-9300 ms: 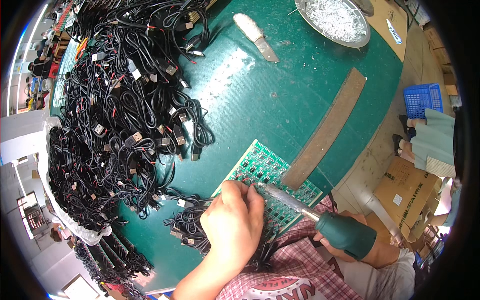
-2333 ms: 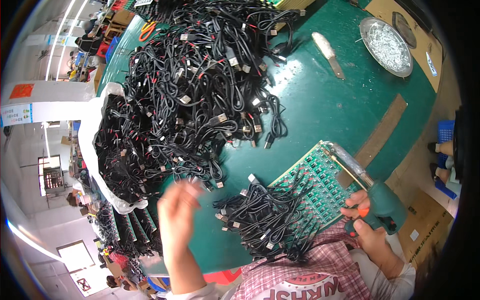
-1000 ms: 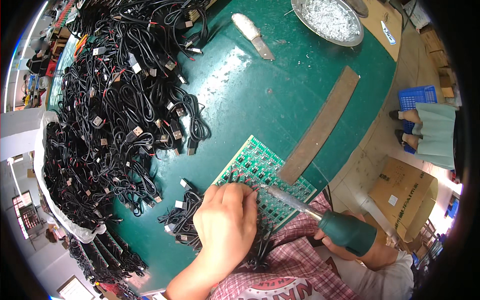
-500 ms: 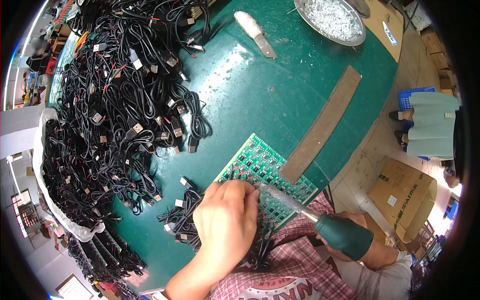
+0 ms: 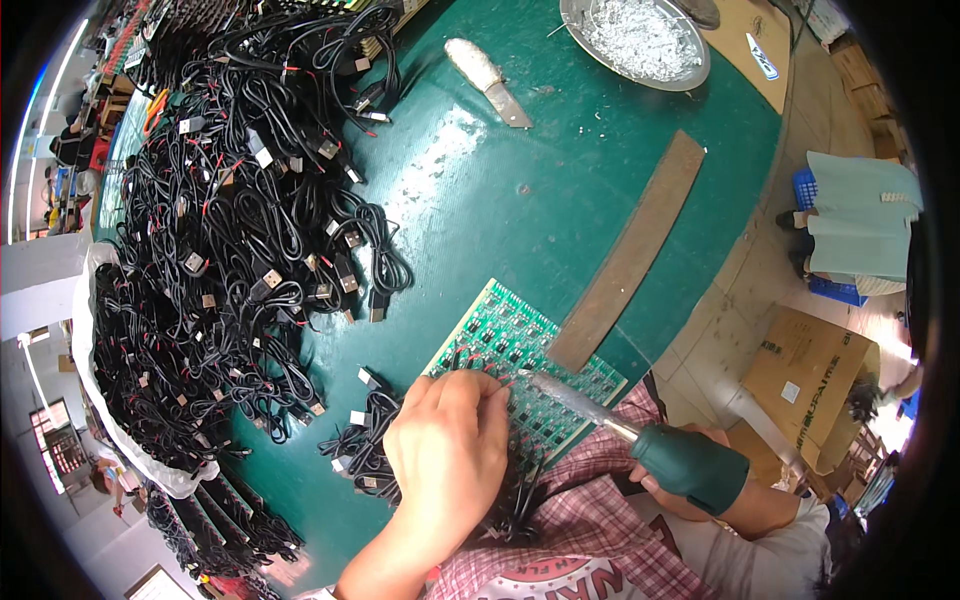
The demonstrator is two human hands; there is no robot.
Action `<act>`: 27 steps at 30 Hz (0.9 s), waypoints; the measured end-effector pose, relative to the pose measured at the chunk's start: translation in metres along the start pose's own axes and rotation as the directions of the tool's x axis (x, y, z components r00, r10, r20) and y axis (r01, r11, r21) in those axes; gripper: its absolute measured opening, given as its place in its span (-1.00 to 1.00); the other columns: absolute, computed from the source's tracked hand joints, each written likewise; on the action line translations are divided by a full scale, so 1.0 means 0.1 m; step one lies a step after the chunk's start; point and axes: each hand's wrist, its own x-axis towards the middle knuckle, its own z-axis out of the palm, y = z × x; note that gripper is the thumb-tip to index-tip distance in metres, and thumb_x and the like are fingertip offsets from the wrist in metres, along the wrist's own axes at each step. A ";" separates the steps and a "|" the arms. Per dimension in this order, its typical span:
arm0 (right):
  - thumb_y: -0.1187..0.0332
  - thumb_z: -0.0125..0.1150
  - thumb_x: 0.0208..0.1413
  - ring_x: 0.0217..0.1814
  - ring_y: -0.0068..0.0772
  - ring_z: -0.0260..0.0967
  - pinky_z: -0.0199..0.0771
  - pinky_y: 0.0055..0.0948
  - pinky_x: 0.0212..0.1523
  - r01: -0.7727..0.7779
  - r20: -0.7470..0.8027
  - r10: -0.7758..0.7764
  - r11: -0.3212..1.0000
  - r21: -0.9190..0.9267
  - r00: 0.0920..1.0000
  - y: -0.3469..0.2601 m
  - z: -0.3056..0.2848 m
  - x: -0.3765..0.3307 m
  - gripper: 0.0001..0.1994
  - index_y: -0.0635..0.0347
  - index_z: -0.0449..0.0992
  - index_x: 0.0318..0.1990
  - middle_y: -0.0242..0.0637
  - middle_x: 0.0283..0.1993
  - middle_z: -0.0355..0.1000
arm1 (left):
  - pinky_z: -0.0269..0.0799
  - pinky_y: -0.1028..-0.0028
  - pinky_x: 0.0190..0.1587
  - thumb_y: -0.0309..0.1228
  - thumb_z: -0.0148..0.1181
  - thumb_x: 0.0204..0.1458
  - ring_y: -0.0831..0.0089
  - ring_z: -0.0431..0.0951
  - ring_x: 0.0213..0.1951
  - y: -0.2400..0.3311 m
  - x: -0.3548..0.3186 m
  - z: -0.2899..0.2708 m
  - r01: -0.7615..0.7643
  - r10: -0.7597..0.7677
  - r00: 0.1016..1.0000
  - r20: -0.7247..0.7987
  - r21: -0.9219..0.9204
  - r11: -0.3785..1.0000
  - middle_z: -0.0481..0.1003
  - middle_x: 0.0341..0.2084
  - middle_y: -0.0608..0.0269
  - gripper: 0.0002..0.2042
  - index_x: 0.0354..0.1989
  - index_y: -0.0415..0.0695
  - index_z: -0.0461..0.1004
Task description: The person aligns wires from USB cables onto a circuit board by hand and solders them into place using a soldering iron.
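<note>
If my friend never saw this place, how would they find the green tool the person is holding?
Start at the big green table and go to its near edge, where a green circuit board lies. To its right, the person's right hand grips the soldering tool. Unlike the flat brown strip nearby, it has a fat dark-green handle and a grey metal tip.

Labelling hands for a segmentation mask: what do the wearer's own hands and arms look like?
Left hand: ungloved, no ring or watch visible; forearm bare, with pale cloth, likely a cuff, at the lower edge. Right hand: partly hidden, no glove visible; whitish sleeve beyond the wrist. No markings seen on either arm.
</note>
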 end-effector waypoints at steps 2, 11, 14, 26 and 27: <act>0.46 0.37 -0.12 -0.33 -0.39 0.61 0.61 -0.34 -0.30 0.012 0.004 -0.012 1.000 -0.009 1.000 -0.05 -0.04 0.03 -0.85 -0.02 0.63 -0.34 -0.52 -0.33 0.64 | 0.42 0.24 -0.33 -0.49 0.40 -0.01 0.17 0.53 -0.43 -0.01 0.00 -0.01 0.001 -0.001 1.000 0.008 -0.003 1.000 0.56 -0.54 0.16 -0.91 -0.39 -0.16 0.59; 0.45 0.35 -0.06 -0.32 -0.32 0.61 0.59 -0.32 -0.28 0.115 0.036 -0.111 0.986 -0.118 0.993 -0.05 -0.11 0.00 -0.86 0.03 0.65 -0.30 -0.44 -0.31 0.65 | 0.41 0.27 -0.31 -0.48 0.41 -0.03 0.20 0.52 -0.41 -0.01 0.04 -0.05 0.023 -0.019 0.998 0.062 -0.063 0.998 0.58 -0.52 0.23 -0.90 -0.38 -0.14 0.59; 0.42 0.34 -0.04 -0.33 -0.31 0.60 0.59 -0.33 -0.29 0.065 0.045 -0.063 0.997 -0.035 0.997 0.01 -0.08 -0.06 -0.87 0.04 0.66 -0.28 -0.42 -0.31 0.65 | 0.40 0.27 -0.33 -0.48 0.42 -0.04 0.22 0.51 -0.42 0.00 0.02 -0.02 0.029 -0.027 0.999 0.042 -0.040 0.999 0.57 -0.53 0.23 -0.90 -0.41 -0.14 0.58; 0.39 0.34 -0.03 -0.37 -0.36 0.59 0.59 -0.37 -0.35 0.016 0.014 -0.015 0.999 -0.030 1.000 0.03 -0.03 -0.08 -0.88 0.02 0.66 -0.29 -0.45 -0.34 0.64 | 0.38 0.27 -0.38 -0.50 0.43 -0.06 0.25 0.46 -0.45 0.03 -0.04 0.06 -0.047 0.048 0.997 -0.059 0.021 0.999 0.54 -0.56 0.26 -0.88 -0.45 -0.13 0.55; 0.41 0.34 -0.03 -0.38 -0.36 0.58 0.58 -0.37 -0.37 0.002 0.012 -0.002 1.000 -0.024 1.000 0.04 -0.02 -0.09 -0.88 0.02 0.66 -0.29 -0.45 -0.34 0.64 | 0.38 0.27 -0.38 -0.50 0.43 -0.06 0.25 0.46 -0.45 0.02 -0.05 0.07 -0.047 0.048 0.997 -0.059 0.021 0.999 0.54 -0.56 0.26 -0.88 -0.45 -0.13 0.55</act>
